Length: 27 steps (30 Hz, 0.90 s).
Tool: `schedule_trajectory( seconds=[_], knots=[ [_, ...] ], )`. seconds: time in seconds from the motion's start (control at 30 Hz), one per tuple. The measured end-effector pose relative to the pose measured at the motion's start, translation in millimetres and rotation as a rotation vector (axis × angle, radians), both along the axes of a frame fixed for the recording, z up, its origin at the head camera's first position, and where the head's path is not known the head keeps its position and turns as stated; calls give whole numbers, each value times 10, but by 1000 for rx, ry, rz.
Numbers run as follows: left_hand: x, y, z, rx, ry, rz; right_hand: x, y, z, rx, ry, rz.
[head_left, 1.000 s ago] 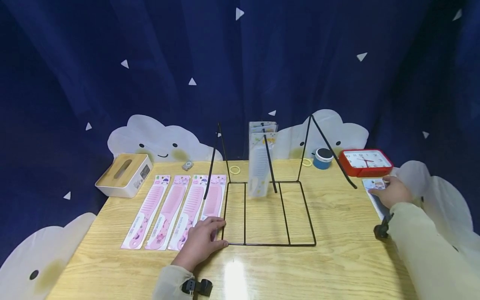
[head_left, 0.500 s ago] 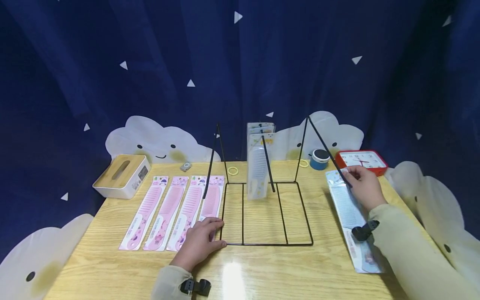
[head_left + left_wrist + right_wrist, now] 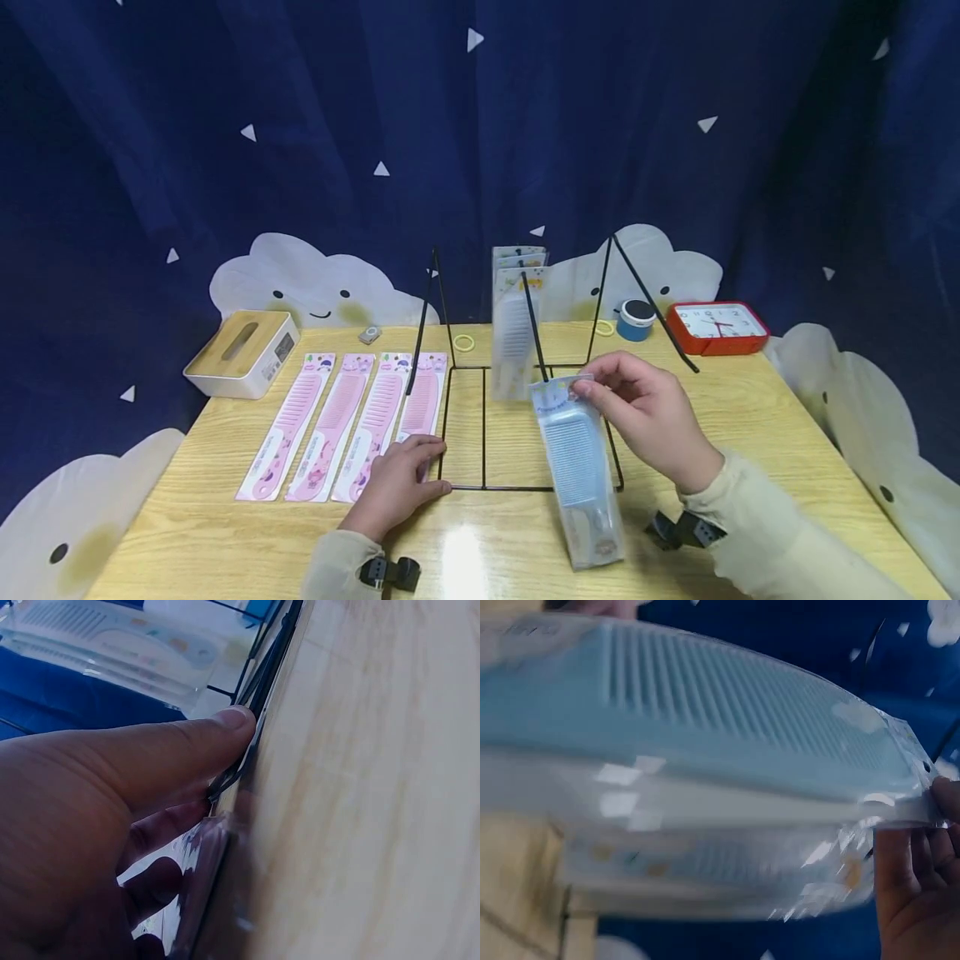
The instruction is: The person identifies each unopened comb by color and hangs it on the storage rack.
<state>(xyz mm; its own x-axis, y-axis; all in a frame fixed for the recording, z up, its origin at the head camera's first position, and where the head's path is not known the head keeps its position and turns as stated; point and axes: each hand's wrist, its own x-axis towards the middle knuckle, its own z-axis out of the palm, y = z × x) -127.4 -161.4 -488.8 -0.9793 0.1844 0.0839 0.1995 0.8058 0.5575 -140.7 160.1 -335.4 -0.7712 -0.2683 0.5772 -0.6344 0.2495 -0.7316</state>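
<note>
- The right hand [image 3: 648, 417] pinches the blue packaged comb [image 3: 576, 462] by its top end, hiding part of the rack's base.
- The left hand [image 3: 399, 490] pinches the wire rack [image 3: 483, 433] at its front-left corner.
- Four pink packaged combs [image 3: 335, 425] lie left (one partly covered by that hand).
- Other packaged combs [image 3: 512, 337] crowd the middle prong [image 3: 535, 329].
- Farther back on the desk [image 3: 225, 542]: tissue box [image 3: 258, 371], red clock [image 3: 718, 325].

Light-blue comb [image 3: 576, 462]; black rack [image 3: 483, 429]; 4 pink combs [image 3: 345, 404]; white-triangled navy curtain [image 3: 420, 92]
</note>
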Motion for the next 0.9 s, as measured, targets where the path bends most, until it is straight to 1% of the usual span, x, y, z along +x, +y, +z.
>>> schedule_trajectory(
  seconds=[0.1,0.23,0.5,0.73,0.83,0.9],
  knots=[
    [-3,-3,-8,0,-9,4,103,-111,87,-84,24,78],
    [1,-2,-7,-2,-4,7,152,-181,125,-153,51,147],
    [5,1,-3,-9,3,7,191,-188,194,-129,26,114],
    [1,2,-11,-8,-3,9,140,-235,185,-181,57,146],
    [-1,1,-15,-4,0,11,98,-266,173,-193,66,128],
    [2,2,-16,-2,-2,11,49,-290,160,-193,59,96]
  ],
)
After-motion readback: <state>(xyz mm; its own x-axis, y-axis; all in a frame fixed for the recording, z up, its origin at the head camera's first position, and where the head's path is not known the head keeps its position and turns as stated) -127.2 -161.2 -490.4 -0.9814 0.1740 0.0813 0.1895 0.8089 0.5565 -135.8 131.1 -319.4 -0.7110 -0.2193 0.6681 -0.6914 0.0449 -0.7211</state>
